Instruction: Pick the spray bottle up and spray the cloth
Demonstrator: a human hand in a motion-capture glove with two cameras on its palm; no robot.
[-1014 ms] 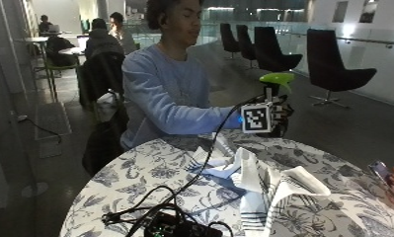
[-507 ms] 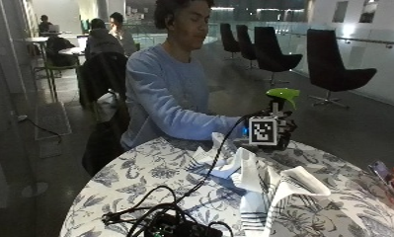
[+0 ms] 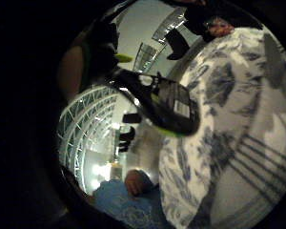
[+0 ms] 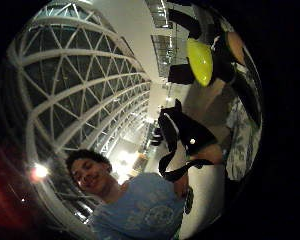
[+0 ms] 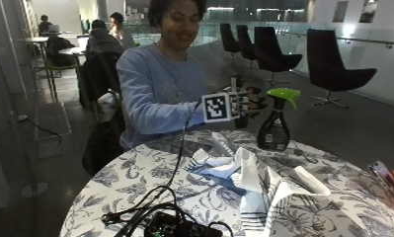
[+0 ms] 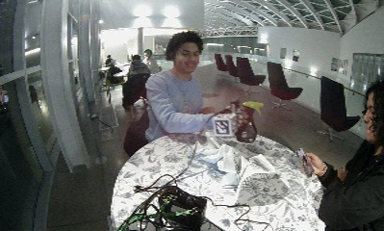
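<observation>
A: Take it from the left of the outside view. What comes first?

B: The cloth (image 5: 249,173), white with dark stripes. It lies crumpled in a heap on the patterned counter (image 5: 117,187), near the middle and on the near side, towards the camera.

A: And the hands?

B: Only the gloved right hand (image 5: 248,102) counts here. It is raised above the far edge of the counter, beyond the cloth, at about the height of the bottle's neck.

A: Grasping, clenched or released?

B: I cannot tell. It is just beside the bottle, perhaps touching it, but the outside views don't show whether it has closed round the neck. Both palm views show the bottle close by, which doesn't settle a hold.

A: So where is the bottle?

B: The spray bottle (image 5: 274,129) stands upright on the counter near its far edge, immediately right of the gloved hand. Its long axis is vertical and its green trigger head (image 5: 283,93) is on top.

A: What does the next move turn on?

B: In my judgement, on direction. The bottle is on the far side and the cloth on the near side, a little to the left. Once gripped at the neck, the nozzle has to be brought round and tipped down towards the heap. Which way it faces now I cannot make out.
</observation>
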